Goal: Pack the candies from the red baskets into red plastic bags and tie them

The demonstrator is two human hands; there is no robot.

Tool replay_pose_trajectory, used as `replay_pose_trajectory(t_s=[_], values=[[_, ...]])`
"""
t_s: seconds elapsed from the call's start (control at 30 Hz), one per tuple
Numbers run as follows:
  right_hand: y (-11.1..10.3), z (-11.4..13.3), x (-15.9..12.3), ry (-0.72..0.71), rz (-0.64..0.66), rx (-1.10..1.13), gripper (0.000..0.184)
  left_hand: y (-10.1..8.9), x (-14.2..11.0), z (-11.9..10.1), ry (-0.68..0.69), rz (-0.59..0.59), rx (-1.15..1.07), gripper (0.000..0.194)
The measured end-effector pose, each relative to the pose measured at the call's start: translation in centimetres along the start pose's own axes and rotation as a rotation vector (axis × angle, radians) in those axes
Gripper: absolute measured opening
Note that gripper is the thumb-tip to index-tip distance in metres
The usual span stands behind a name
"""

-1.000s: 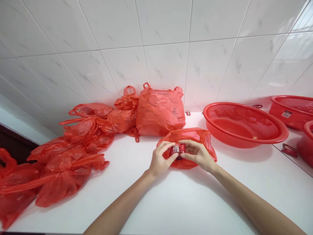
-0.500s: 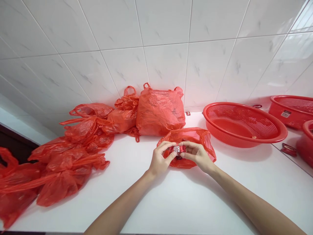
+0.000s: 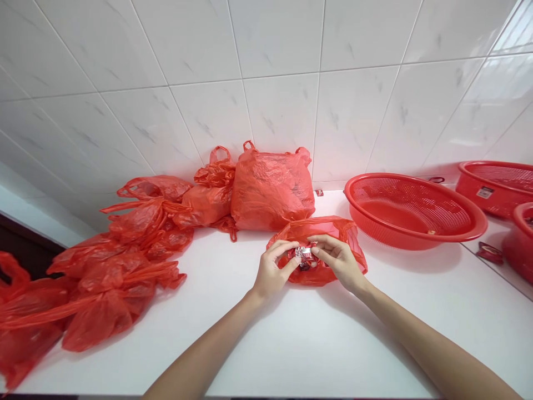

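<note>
An open red plastic bag (image 3: 356, 244) lies on the white counter, with small dark and red wrapped pieces (image 3: 307, 265) inside its mouth. Over that mouth, my left hand (image 3: 272, 269) pinches a small red wrapped packet (image 3: 297, 253) with white lettering between thumb and fingers. My right hand (image 3: 341, 264) meets the packet's right end, its thumb and fingertips closed around a shiny part there. The fingers partly cover the packet, so its full outline is hidden.
Several tied red plastic bags (image 3: 125, 266) fill the counter's left side. A large full red bag (image 3: 272, 191) leans at the tiled wall. To the right stand a red colander (image 3: 416, 236), another red basket (image 3: 470, 191) and a small dark red packet (image 3: 490, 253).
My right thumb and fingers have shifted slightly on the packet's right end, and a bright shiny patch now shows there. My left hand keeps its grip. The bags and colander stay put.
</note>
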State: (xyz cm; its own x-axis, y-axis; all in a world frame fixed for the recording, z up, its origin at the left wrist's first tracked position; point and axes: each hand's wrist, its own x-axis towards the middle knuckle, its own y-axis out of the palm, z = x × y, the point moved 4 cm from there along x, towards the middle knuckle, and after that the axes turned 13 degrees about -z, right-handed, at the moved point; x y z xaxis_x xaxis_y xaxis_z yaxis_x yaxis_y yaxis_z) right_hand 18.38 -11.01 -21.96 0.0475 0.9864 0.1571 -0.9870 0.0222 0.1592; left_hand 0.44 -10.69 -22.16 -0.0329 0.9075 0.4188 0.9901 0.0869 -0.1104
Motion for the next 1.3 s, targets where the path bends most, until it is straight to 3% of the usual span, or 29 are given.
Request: replay_pose_trajectory(t_s=[0.7,0.97,1.3], values=[[-0.2,0.6,0.2,-0.001,-0.003,-0.022,0.033,-0.6,0.5,0.0,-0.201,-0.036,-0.168,0.024],[-0.4,0.7,0.2,-0.001,-0.015,-0.041,0.034,-0.7,0.5,-0.6,-0.152,-0.012,-0.119,0.02],[-0.4,0.5,0.4,-0.044,-0.023,-0.081,0.032,-0.7,0.5,0.2,-0.122,-0.015,-0.055,0.02]])
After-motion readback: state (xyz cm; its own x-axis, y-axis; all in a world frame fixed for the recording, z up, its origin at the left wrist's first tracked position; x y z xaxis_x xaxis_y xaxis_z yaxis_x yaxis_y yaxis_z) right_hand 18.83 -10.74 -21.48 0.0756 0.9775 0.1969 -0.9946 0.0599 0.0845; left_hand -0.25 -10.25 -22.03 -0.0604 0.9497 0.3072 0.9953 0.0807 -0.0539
